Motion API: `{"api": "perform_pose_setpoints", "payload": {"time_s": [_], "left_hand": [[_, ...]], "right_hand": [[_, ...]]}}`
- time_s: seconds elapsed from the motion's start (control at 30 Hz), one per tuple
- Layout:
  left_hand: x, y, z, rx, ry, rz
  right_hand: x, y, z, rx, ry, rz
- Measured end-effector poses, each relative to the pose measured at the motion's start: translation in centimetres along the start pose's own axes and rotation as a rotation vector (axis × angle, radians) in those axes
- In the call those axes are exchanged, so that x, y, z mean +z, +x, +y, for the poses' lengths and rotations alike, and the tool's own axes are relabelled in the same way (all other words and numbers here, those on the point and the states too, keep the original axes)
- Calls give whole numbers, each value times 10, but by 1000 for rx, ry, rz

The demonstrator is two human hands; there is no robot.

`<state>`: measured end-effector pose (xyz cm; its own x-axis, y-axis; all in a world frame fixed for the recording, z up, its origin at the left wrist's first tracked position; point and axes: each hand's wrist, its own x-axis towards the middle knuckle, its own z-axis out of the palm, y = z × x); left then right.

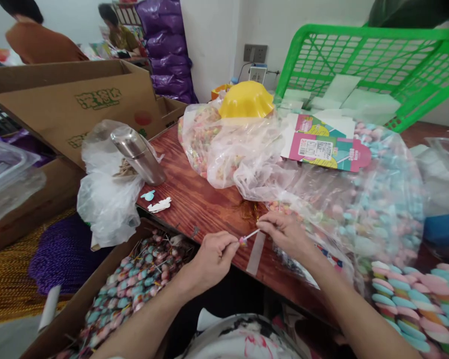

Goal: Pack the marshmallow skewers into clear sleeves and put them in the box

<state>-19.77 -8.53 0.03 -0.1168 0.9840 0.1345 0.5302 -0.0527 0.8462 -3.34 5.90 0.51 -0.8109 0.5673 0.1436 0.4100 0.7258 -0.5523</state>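
The left hand pinches a small pink piece; at its two o'clock, the right hand pinches a white stick. Judged step: working stick against piece; next move calls for steady alignment.

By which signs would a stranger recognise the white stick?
Find the reddish wooden table. Near its front edge, the white stick spans left hand to right hand; unlike the pale strip below, it is thin, with pink at one end.
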Motion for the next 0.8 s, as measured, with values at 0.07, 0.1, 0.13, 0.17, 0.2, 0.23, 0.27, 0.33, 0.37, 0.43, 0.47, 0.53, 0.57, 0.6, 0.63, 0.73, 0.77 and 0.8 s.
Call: {"api": "perform_pose_setpoints", "payload": {"time_s": [0.07, 0.1, 0.13, 0.17, 0.2, 0.23, 0.27, 0.33, 0.37, 0.43, 0.47, 0.53, 0.57, 0.6, 0.63, 0.73, 0.77, 0.8], "left_hand": [[-3, -1, -8, -75, -136, 75], [-4, -2, -10, -129, -223, 104], [-5, -2, -12, -187, -315, 130], [-6, -2, -12, -243, -401, 151], [-6, -1, -12, -293, -476, 170], [-7, -1, -12, -335, -536, 187], [-7, 0, -12, -366, -579, 198], [-8, 1, -11, -409, -633, 211], [-8, 1, -11, -424, -649, 212], [-8, 0, -11, -446, -672, 208], [-8, -1, -11, -453, -680, 206], [-5, -1, -11, -460, -695, 204], [-3, -1, -10, -460, -703, 196], [0, -1, -9, -459, -711, 185], [4, 0, -7, -457, -719, 162], [14, 5, 4, -455, -767, 67], [18, 7, 9, -448, -787, 34], [21, 11, 14, -429, -800, 8]], "right_hand": [[7, 7, 9, 56, -86, 78], [11, 9, 12, 74, -128, 102], [15, 10, 14, 85, -162, 114], [19, 12, 15, 91, -188, 120], [23, 13, 16, 96, -206, 122], [26, 15, 15, 100, -216, 125], [29, 16, 14, 104, -220, 131], [31, 17, 12, 110, -204, 148], [30, 17, 11, 111, -184, 160], [25, 14, 11, 109, -117, 190], [21, 12, 12, 108, -69, 207], [11, 6, 16, 105, 48, 245], [6, 2, 19, 107, 114, 264], [1, -2, 22, 111, 178, 283], [-3, -6, 26, 119, 239, 300], [-14, -20, 32, 172, 385, 327], [-17, -26, 31, 191, 422, 325], [-19, -32, 28, 207, 453, 317]]}}
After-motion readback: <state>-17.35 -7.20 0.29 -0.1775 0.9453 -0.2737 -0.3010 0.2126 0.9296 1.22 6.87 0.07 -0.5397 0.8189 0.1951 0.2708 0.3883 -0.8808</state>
